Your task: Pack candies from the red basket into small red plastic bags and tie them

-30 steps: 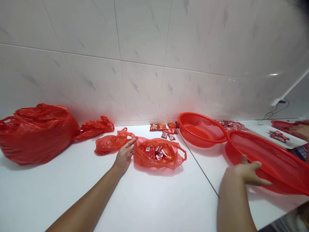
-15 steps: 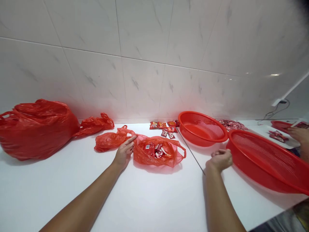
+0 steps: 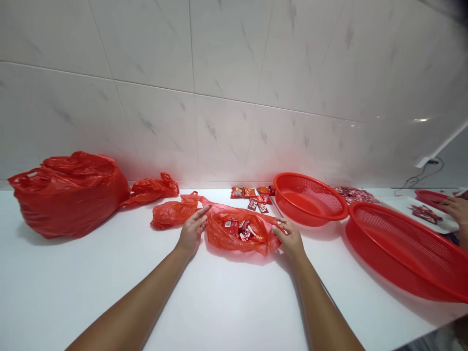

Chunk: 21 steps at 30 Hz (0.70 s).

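A thin red plastic bag [image 3: 223,240] lies with its mouth open on the white table, and small wrapped packets [image 3: 244,230] show inside it. My left hand [image 3: 191,231] is closed on the bag's left handle, thumb and fingers pinching the film. At the opposite side my right hand [image 3: 291,237] grips the right handle between thumb and fingers. Touching the bag's upper left is a smaller, crumpled red bag [image 3: 171,214]. Behind the open bag, several loose packets [image 3: 252,195] lie in a small group near the wall.
A large full red bag [image 3: 73,200] and a crumpled red bag [image 3: 151,190] stand at the left. Two red plastic baskets [image 3: 310,222] [image 3: 398,273] are on the right. Farther right, a co-worker's hand [image 3: 458,209] is over a white tray [image 3: 400,204]; a packet pile [image 3: 354,195] lies behind.
My right hand has moved left from beside the baskets and taken hold of the bag's right handle. My left hand stays at the left handle. The view has shifted slightly.
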Each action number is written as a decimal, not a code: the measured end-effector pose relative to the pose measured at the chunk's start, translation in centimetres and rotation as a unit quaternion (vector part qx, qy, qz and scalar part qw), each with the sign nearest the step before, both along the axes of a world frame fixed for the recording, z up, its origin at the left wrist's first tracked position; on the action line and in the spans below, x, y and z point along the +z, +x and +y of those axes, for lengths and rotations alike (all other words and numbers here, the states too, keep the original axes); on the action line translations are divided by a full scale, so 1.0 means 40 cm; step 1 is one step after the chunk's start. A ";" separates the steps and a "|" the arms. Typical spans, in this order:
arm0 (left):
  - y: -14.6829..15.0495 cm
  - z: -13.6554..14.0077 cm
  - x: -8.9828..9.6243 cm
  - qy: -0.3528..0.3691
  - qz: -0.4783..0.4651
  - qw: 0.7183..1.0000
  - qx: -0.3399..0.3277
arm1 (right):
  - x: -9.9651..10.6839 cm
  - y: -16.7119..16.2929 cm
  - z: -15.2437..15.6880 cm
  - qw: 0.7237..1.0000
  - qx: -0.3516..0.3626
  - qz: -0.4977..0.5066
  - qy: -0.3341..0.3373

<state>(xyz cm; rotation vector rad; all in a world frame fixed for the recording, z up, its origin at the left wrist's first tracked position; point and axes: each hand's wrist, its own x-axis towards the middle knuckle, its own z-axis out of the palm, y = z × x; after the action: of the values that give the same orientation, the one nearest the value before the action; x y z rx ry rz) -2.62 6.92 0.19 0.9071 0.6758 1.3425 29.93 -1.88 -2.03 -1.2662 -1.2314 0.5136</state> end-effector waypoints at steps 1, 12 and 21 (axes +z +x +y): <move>0.000 -0.004 0.005 0.006 -0.002 1.000 0.009 | -0.001 0.002 -0.002 1.000 0.015 0.026 0.004; 0.002 -0.066 0.275 0.178 0.134 0.966 0.133 | 0.209 -0.045 -0.014 0.946 0.199 0.210 0.143; 0.020 -0.183 0.490 0.196 0.176 0.938 0.224 | 0.469 -0.142 -0.020 0.928 0.274 0.205 0.147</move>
<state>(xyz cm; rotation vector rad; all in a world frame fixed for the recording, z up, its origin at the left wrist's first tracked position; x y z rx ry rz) -1.82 -0.39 19.80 1.3959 0.9495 1.7798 24.27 -2.69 16.72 -0.5096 -1.2358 0.9083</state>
